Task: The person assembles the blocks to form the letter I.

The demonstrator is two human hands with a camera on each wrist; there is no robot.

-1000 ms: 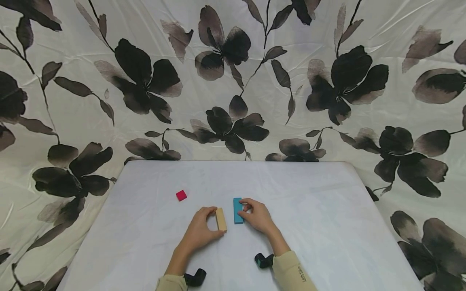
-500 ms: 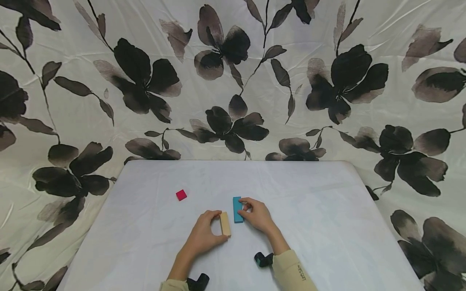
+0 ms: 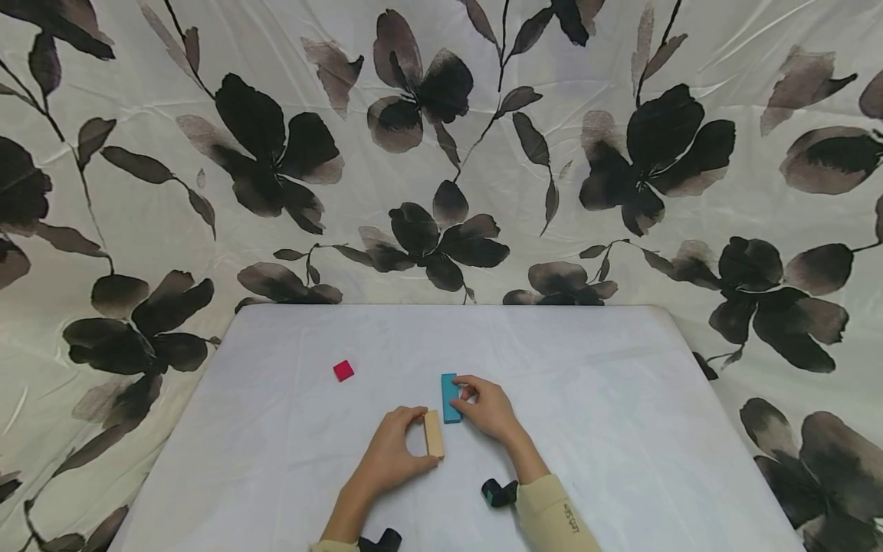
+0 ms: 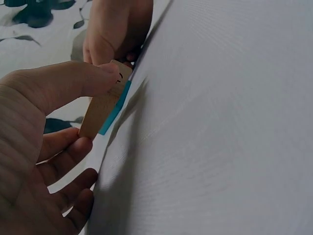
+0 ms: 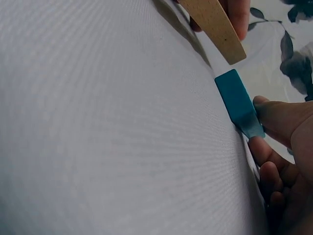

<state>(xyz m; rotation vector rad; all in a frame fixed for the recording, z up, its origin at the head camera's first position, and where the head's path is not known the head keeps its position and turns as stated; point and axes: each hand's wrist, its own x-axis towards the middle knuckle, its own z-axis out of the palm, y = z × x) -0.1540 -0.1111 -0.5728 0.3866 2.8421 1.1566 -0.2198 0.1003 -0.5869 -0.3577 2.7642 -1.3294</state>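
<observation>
My left hand (image 3: 394, 451) pinches a plain wooden block (image 3: 434, 435) by its two ends, thumb at the near end and fingers at the far end. The wooden block (image 4: 100, 111) is raised over the table, and a small dark mark shows near its thumb end. Just beyond it and to the right, a blue block (image 3: 451, 399) rests on the white tabletop. Thumb and fingertips of my right hand (image 3: 489, 410) hold the blue block (image 5: 238, 100) along its right side. Between the two blocks a narrow gap shows in the right wrist view.
A small red block (image 3: 343, 371) lies farther back on the left of the white table (image 3: 607, 383). Behind the table hangs a floral cloth (image 3: 524, 176). Black wrist devices sit at both sleeves, the right one (image 3: 500, 493) close over the tabletop.
My left hand has brought the wooden block to the right and nearer the front of the table. The right hand and the blue block have stayed in place.
</observation>
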